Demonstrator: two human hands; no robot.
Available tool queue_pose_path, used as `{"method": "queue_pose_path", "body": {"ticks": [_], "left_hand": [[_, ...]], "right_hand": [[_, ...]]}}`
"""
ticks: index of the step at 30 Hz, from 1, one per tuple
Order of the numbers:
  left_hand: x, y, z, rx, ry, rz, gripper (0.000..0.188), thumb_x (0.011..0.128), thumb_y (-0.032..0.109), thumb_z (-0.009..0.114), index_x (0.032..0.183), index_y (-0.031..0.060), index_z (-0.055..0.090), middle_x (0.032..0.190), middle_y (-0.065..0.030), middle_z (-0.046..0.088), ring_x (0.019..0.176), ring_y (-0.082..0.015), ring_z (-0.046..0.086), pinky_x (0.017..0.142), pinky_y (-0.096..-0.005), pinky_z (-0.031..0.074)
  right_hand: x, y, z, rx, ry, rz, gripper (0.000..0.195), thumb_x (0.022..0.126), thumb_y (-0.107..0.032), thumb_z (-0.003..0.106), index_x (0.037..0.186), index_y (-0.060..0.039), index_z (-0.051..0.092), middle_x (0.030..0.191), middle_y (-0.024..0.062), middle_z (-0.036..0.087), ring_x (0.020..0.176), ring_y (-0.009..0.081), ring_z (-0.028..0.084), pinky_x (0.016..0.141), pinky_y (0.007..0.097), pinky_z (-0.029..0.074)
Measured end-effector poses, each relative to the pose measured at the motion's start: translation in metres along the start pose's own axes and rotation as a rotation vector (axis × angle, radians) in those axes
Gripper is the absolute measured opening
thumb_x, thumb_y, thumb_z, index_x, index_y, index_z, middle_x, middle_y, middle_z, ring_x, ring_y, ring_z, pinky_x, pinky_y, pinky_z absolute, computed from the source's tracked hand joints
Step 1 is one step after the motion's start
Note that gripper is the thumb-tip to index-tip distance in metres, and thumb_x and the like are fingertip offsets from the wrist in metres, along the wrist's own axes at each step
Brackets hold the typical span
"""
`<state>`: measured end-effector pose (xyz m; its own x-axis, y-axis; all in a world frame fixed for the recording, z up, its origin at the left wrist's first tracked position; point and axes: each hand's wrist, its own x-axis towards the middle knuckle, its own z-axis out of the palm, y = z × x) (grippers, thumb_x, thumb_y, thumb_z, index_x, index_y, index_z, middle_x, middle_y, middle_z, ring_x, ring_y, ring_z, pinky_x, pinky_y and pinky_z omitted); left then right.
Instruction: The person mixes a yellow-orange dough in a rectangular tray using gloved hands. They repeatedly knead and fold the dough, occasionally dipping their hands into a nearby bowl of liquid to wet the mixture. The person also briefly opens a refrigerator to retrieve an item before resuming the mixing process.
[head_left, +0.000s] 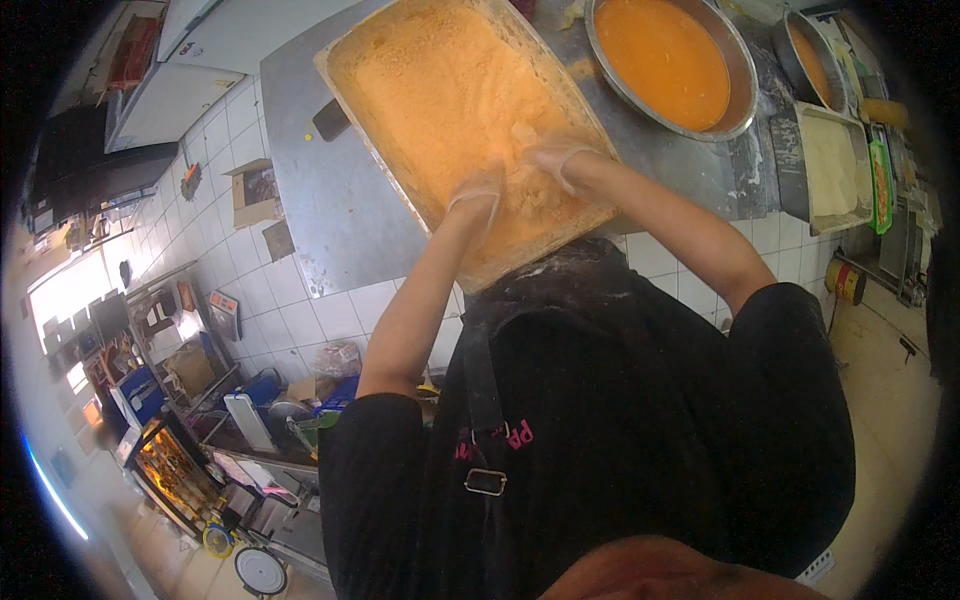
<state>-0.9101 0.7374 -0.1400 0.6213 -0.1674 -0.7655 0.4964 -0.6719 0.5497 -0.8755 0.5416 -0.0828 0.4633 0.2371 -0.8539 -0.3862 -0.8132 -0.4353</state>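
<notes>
A large rectangular metal tray (373, 142) holds a deep bed of orange, crumbly powder (427, 90). Both of my hands are in thin clear plastic gloves and reach into the powder at the tray's near end. My left hand (480, 189) points down into it, fingers buried or blurred. Close by on the right, my right hand (561, 161) is also blurred, with pale, powder-coated lumps (525, 135) by its fingertips. Whether either hand grips a lump cannot be made out. A round metal bowl (664, 64) of orange liquid stands right of the tray.
The tray rests on a steel table (345, 217), with a dark flat phone-like object (331, 120) on its left. Farther right are a second bowl (808, 60) of orange liquid, a metal bin (829, 165) of pale powder and a green tray (880, 186).
</notes>
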Motion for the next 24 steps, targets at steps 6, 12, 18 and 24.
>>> {"method": "queue_pose_path", "body": {"ticks": [6, 12, 18, 24], "left_hand": [[-0.001, 0.017, 0.019, -0.193, -0.068, -0.114, 0.079, 0.106, 0.065, 0.025, 0.134, 0.0006, 0.062, 0.127, -0.0186, 0.066, 0.113, -0.0325, 0.063, 0.098, -0.0436, 0.049], [0.028, 0.015, -0.007, -0.378, -0.018, -0.107, 0.083, 0.105, 0.066, 0.023, 0.139, -0.0008, 0.058, 0.141, -0.0264, 0.06, 0.131, -0.0382, 0.057, 0.113, -0.0466, 0.039], [0.064, 0.009, -0.052, 0.659, 0.797, 0.473, 0.061, 0.104, 0.055, 0.04, 0.117, 0.0022, 0.068, 0.123, -0.0255, 0.068, 0.122, -0.0436, 0.06, 0.112, -0.051, 0.041], [0.0, 0.061, -0.043, 1.071, 0.15, 0.251, 0.041, 0.098, 0.037, 0.051, 0.119, 0.0077, 0.07, 0.124, -0.0231, 0.069, 0.121, -0.0404, 0.064, 0.101, -0.0511, 0.051]], "right_hand": [[0.012, 0.002, 0.074, -0.377, 0.361, -0.186, 0.062, 0.089, -0.044, 0.065, 0.129, 0.0021, 0.065, 0.127, 0.0305, 0.066, 0.12, 0.0382, 0.063, 0.104, 0.0499, 0.048], [0.007, -0.012, 0.022, -0.074, 0.112, -0.188, 0.065, 0.095, -0.053, 0.055, 0.134, -0.002, 0.063, 0.122, 0.0253, 0.069, 0.112, 0.0354, 0.066, 0.098, 0.0477, 0.05], [0.039, -0.048, -0.028, -0.454, 0.535, -0.351, 0.061, 0.097, -0.054, 0.054, 0.14, -0.0101, 0.057, 0.136, 0.0236, 0.06, 0.132, 0.0353, 0.055, 0.107, 0.0486, 0.046], [0.049, -0.02, 0.033, -0.791, 0.267, -0.352, 0.052, 0.101, -0.044, 0.049, 0.137, -0.0084, 0.058, 0.135, 0.0227, 0.061, 0.13, 0.0319, 0.058, 0.103, 0.0484, 0.05]]}}
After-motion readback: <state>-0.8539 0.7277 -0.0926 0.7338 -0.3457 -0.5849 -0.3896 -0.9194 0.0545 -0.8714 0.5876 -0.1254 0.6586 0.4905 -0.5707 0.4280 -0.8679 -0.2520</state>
